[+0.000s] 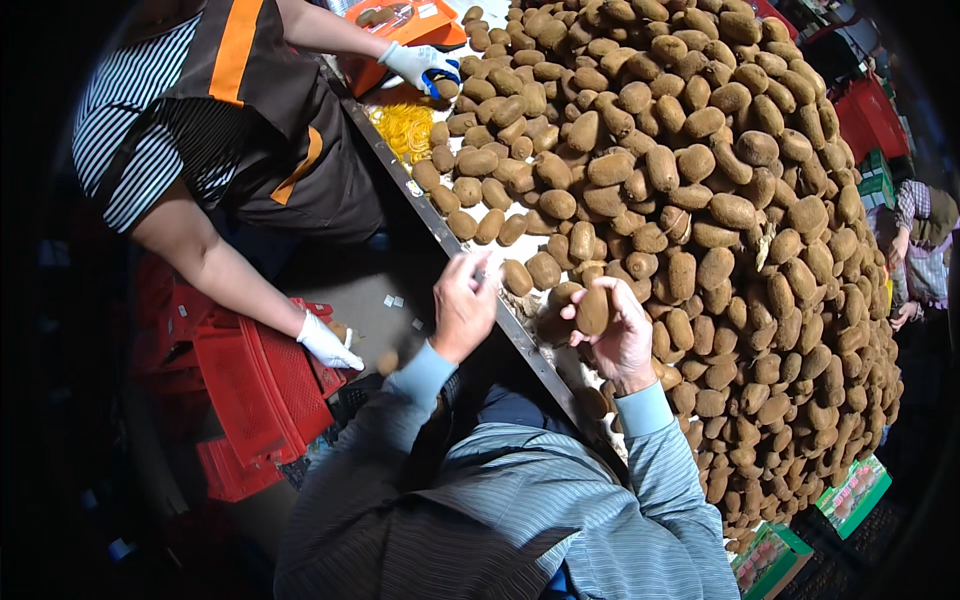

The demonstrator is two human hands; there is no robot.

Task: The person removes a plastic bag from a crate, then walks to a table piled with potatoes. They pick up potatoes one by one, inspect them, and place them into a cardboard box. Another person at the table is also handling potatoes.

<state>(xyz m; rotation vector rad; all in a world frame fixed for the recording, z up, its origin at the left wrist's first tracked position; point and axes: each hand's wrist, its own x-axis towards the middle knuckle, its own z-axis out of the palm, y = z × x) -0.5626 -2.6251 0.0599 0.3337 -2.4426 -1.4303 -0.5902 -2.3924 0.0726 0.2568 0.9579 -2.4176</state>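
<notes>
My right hand (626, 337) holds a brown kiwifruit (594, 310) upright between thumb and fingers, over the near edge of a large heap of kiwifruit (675, 187). Blurred by motion, my left hand (465, 304) hovers above the metal edge (439, 221) of the table. Its thumb and fingers are parted, and nothing shows between them. A few loose kiwifruit (517, 277) lie just right of that hand. Below and left of it, a small blurred kiwifruit (388, 363) appears beside my left sleeve.
At left stands a co-worker in an apron; one gloved hand (424, 67) holds a kiwifruit, the other (326, 341) reaches over red plastic crates (262, 375). Yellow rubber bands (405, 129) and an orange tray (420, 26) sit on the table. Green cartons (855, 495) stand lower right.
</notes>
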